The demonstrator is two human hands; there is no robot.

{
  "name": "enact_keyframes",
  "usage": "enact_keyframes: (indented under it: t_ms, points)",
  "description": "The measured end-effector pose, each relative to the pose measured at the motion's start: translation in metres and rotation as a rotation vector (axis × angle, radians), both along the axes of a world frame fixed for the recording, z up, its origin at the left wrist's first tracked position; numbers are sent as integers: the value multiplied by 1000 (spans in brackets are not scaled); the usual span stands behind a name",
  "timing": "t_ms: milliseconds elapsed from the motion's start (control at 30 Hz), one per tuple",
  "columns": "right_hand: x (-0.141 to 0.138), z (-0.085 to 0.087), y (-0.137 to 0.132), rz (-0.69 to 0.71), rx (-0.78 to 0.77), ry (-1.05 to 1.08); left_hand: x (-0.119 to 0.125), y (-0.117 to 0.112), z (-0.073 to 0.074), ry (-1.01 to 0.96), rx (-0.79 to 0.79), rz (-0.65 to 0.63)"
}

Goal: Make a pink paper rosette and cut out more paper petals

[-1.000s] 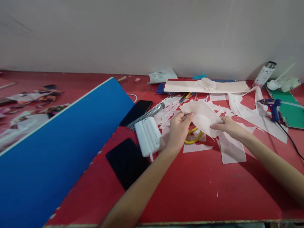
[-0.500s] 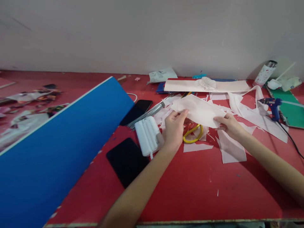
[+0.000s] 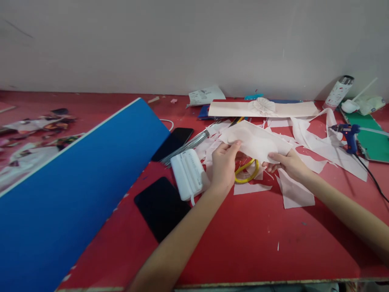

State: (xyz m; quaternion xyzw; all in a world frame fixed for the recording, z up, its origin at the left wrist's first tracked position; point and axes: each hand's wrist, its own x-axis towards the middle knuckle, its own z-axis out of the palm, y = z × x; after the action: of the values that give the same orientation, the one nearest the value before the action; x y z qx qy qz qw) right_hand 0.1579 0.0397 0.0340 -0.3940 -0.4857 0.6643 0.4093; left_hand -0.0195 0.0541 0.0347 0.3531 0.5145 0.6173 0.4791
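Note:
A pale pink piece of fabric is stretched between my two hands above the red table. My left hand pinches its left edge, thumb on top. My right hand grips the lower right edge, thumb on top and the other fingers bent underneath. Yellow-handled scissors lie under the fabric, their blades hidden. Several fabric offcuts are scattered around them. Behind, a long pale strip carries a pleated fabric flower.
A blue board slants across the left. Near my left arm lie a white device, a black tablet, a dark phone and thin wires. At right are a blue glue gun, a flask and a green board.
My right hand has slid slightly left along the fabric's lower edge, its fingers curling further beneath. My left hand keeps nearly the same hold. The view has shifted a little.

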Motion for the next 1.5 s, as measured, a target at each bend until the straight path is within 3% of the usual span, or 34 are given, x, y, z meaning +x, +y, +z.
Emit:
enact_keyframes:
  t_ms: [167, 367, 567, 833, 1300, 1400, 1500]
  points:
    - [3, 1, 2, -21, 11, -34, -5, 1, -1, 55, -20, 5]
    - [5, 1, 3, -20, 16, -31, -9, 3, -2, 67, 100, 13]
    - [9, 0, 5, 26, -5, -55, -17, 9, 1, 64, 120, 22]
    - [11, -1, 7, 21, -62, -40, -24, 18, -2, 51, 52, 37]
    - [14, 0, 9, -35, -130, -2, -24, 18, -9, 73, -52, -196]
    - [16, 1, 10, -58, -130, 12, -27, 17, -11, 258, 10, -223]
    - [19, 3, 13, -113, -137, 26, -28, 11, -12, 801, 171, -316]
